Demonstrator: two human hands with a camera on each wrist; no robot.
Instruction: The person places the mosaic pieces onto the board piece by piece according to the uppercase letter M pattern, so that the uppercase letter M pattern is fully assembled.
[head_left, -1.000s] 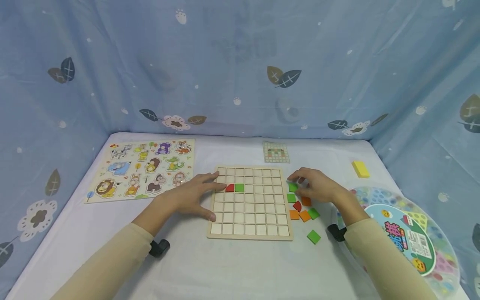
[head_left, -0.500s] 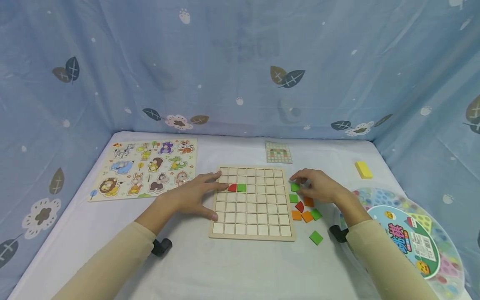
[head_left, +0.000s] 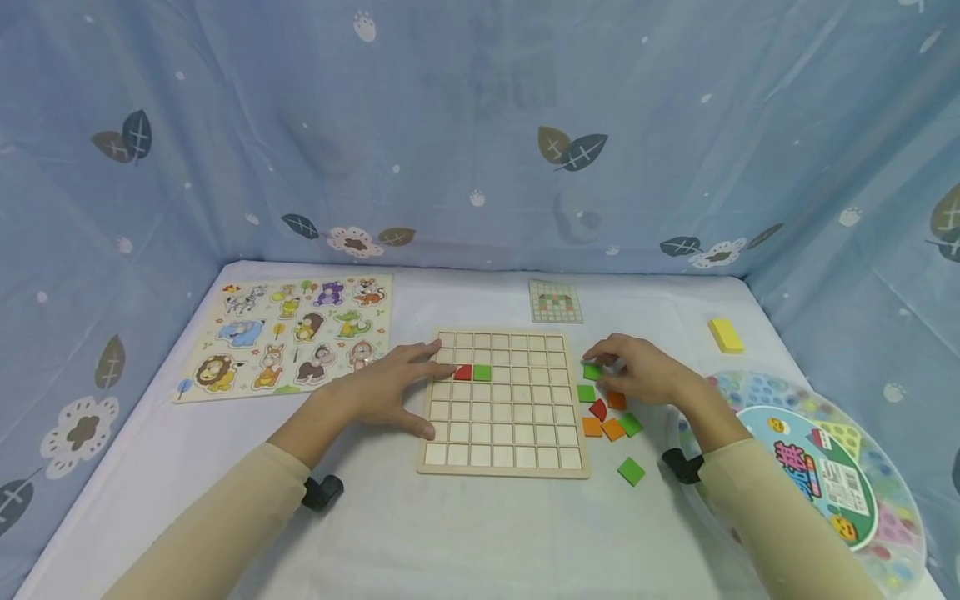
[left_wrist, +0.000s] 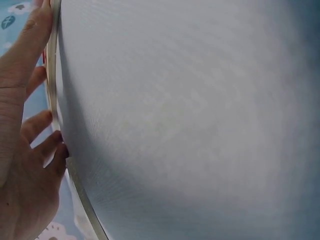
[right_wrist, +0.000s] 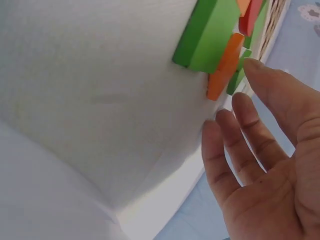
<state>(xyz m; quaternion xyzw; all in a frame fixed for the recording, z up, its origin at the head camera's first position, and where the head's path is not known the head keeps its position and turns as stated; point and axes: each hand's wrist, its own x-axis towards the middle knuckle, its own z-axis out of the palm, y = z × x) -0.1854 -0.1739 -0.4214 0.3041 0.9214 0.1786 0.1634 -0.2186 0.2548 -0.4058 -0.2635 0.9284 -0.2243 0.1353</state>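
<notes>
A wooden grid board (head_left: 504,472) lies flat in the head view, a red quarter-round piece (head_left: 464,372) beside a green square (head_left: 482,373) in its cells. My left hand (head_left: 386,390) rests at its left edge, fingers spread, one fingertip beside the red piece; in the left wrist view the hand (left_wrist: 30,165) lies along the board's edge (left_wrist: 53,75). Above a loose green square (head_left: 592,372) hovers my right hand (head_left: 637,372), fingers bent loosely. The right wrist view has that hand (right_wrist: 270,165) with thumb and fingers apart, nothing visibly held, near a green piece (right_wrist: 240,75).
Loose green, orange and red pieces (head_left: 612,429) lie right of the board. A small pattern card (head_left: 556,302) is behind it, an animal puzzle (head_left: 300,333) at the left. At the right are a yellow block (head_left: 725,336) and a large round game box (head_left: 855,450).
</notes>
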